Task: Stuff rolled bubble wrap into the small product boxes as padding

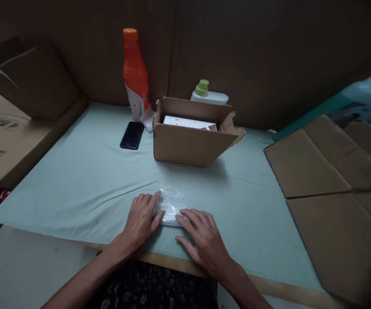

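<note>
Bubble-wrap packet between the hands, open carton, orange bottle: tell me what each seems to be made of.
Bubble-wrap packet: likely clear, glossy plastic film, judging by its bumpy glints; its contents are hard to tell.
Open carton: matte brown corrugated cardboard, by its ragged edges.
Orange bottle: probably smooth plastic, going by the moulded contours and soft sheen.

Glossy, bumpy plastic wrap (171, 207), matt cloth (253, 214)

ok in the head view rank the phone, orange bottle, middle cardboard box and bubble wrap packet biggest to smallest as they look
1. Middle cardboard box
2. Orange bottle
3. Bubble wrap packet, partly covered; being nearer flatters it
4. Phone
</note>
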`<state>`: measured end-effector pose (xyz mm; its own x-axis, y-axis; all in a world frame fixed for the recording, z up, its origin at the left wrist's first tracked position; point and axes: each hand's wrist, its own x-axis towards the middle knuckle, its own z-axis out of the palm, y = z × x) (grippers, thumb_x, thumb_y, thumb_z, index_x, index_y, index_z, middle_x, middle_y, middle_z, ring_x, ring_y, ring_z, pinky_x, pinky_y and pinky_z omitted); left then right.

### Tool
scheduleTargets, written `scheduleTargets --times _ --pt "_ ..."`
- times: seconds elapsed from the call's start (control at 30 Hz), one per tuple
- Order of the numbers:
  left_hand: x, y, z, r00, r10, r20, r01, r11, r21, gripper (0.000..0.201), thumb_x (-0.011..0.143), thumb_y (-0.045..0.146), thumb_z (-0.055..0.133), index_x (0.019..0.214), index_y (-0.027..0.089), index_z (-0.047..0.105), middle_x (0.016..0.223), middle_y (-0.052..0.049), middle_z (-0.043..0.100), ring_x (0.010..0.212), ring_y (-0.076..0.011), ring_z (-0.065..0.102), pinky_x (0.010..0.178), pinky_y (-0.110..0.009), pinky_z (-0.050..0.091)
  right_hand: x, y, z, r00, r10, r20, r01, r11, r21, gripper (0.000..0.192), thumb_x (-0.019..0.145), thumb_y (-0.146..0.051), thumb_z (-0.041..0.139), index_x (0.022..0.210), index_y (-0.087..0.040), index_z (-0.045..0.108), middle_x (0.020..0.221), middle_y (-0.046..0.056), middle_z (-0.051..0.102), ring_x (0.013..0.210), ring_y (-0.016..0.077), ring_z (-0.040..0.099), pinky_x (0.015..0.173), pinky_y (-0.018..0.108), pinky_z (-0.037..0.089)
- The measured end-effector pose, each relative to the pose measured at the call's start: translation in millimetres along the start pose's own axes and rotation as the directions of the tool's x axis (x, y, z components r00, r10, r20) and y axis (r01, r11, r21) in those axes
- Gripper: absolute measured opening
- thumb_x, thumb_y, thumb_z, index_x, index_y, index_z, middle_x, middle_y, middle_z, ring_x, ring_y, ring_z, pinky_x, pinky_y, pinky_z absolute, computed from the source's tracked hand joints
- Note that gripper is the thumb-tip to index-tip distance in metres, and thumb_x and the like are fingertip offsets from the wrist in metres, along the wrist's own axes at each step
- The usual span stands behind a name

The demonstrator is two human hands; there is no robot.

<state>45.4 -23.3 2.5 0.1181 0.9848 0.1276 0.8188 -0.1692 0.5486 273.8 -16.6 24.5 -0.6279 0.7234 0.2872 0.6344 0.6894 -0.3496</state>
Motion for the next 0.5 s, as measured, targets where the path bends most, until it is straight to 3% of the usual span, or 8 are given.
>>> scheduleTargets --times 0.07,0.13,0.23,0.3,0.33,0.4,0.5 --pt "-0.4 -1.8 -2.1 0.995 -0.083 -0.053 0.074 0.985 -0.154 0.052 0.093 0.035 0.058 0.142 0.02 0.048 0.108 -0.011 0.065 0.098 -0.0269 0.059 0.09 -0.048 0.05 8.5 3.6 5.6 1.0 0.012 0.018 -0.012 1.0 0.001 0.025 0.097 -0.022 0.056 0.119 -0.02 0.067 0.115 0.012 0.073 0.104 0.0282 0.066 0.088 0.046 0.05" --pt "-7.3 -2.4 -4.3 0.974 -0.222 -0.047 0.183 0.892 -0.414 0.061 0.093 0.038 0.057 0.149 0.022 0.038 0.118 -0.012 0.063 0.101 -0.0245 0.062 0.089 -0.044 0.053 16.3 7.1 8.9 0.995 0.093 -0.026 -0.091 0.993 0.081 0.024 0.098 -0.02 0.053 0.116 -0.021 0.069 0.109 0.011 0.076 0.099 0.026 0.068 0.086 0.044 0.051" --pt "-18.1 -0.1 -5.5 0.926 -0.338 0.17 0.348 0.584 -0.733 0.08 0.09 0.042 0.058 0.156 0.02 0.02 0.129 -0.016 0.059 0.107 -0.0233 0.065 0.088 -0.04 0.055 21.2 6.1 6.7 0.97 0.241 -0.012 -0.227 0.927 0.297 0.023 0.099 -0.025 0.053 0.115 -0.023 0.069 0.107 0.008 0.077 0.097 0.0237 0.069 0.087 0.041 0.053" --pt "-19.7 4.1 -5.5 0.899 -0.316 0.303 0.42 0.421 -0.804 0.091 0.084 0.043 0.063 0.156 0.014 0.016 0.122 -0.016 0.062 0.105 -0.0231 0.065 0.09 -0.039 0.054 19.6 2.1 2.1 0.957 0.273 0.101 -0.29 0.858 0.425 0.021 0.097 -0.026 0.055 0.111 -0.024 0.07 0.103 0.006 0.077 0.094 0.0222 0.07 0.086 0.039 0.054" --pt "-18.9 6.9 -5.6 0.889 -0.309 0.337 0.44 0.381 -0.813 0.095 0.081 0.044 0.066 0.156 0.012 0.017 0.117 -0.014 0.064 0.101 -0.0222 0.065 0.089 -0.037 0.054 17.8 0.4 -0.3 0.948 0.282 0.147 -0.318 0.824 0.469 0.02 0.097 -0.027 0.056 0.109 -0.024 0.071 0.101 0.005 0.077 0.094 0.0219 0.069 0.087 0.038 0.054" --pt "-16.0 13.5 -6.0 0.886 -0.316 0.339 0.443 0.365 -0.819 0.096 0.079 0.043 0.068 0.156 0.012 0.02 0.109 -0.011 0.065 0.091 -0.0189 0.063 0.086 -0.034 0.053 13.5 -0.5 -4.0 0.932 0.32 0.17 -0.36 0.763 0.537 0.022 0.094 -0.031 0.059 0.11 -0.024 0.071 0.111 0.008 0.075 0.104 0.0238 0.068 0.094 0.04 0.053" --pt "-13.7 22.5 -6.4 0.911 -0.296 0.288 0.396 0.427 -0.813 0.088 0.082 0.04 0.066 0.156 0.015 0.025 0.101 -0.006 0.063 0.082 -0.0158 0.06 0.078 -0.029 0.052 7.6 4.0 -6.4 0.91 0.375 0.179 -0.392 0.632 0.669 0.055 0.086 -0.046 0.068 0.135 -0.022 0.061 0.137 0.013 0.064 0.124 0.029 0.06 0.101 0.042 0.05"
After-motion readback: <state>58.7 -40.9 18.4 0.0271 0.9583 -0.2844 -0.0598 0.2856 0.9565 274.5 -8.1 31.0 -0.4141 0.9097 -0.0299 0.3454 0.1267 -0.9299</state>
